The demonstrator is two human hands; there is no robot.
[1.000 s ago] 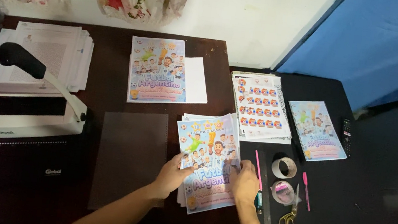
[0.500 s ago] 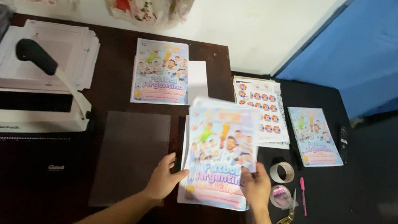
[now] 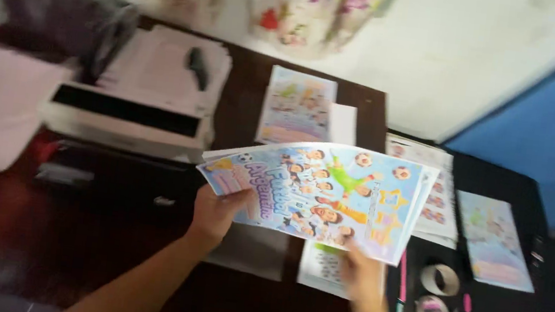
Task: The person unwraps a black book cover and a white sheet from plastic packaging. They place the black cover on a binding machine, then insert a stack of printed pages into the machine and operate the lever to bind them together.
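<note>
A stack of sheets (image 3: 319, 193) is held level above the table (image 3: 251, 82), in front of the binder (image 3: 127, 116), pinched by left-hand fingers (image 3: 218, 209) and steadied underneath by the right hand (image 3: 361, 276), whose finger state cannot be told.

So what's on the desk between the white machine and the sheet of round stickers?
In the head view, a colourful printed stack with a white sheet behind it lies between the machine and sticker sheet.
</note>
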